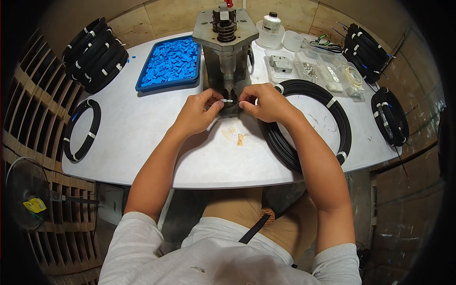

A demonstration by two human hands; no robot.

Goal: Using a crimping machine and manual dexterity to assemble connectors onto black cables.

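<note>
My left hand (pixel 195 113) pinches a small silvery metal fitting (pixel 227 100) between thumb and fingertips, at the base of an upright metal press (pixel 227 61). The fitting lies level, right below the press's narrow tool (pixel 229 85). Just to its right, my right hand (pixel 264 101) has thumb and forefinger pressed together, close to the press. What those fingers hold, if anything, is too small to make out. A large coil of black cable (pixel 346 124), bound with white tape, lies partly beneath my right forearm.
Left of the press sits a blue tray (pixel 167 84) full of small blue pieces. Black coils are stacked at the far left (pixel 95 57) and right (pixel 365 52); a single coil (pixel 71 135) lies near the left edge. A white bottle (pixel 271 23) and parts boxes (pixel 308 69) stand behind right.
</note>
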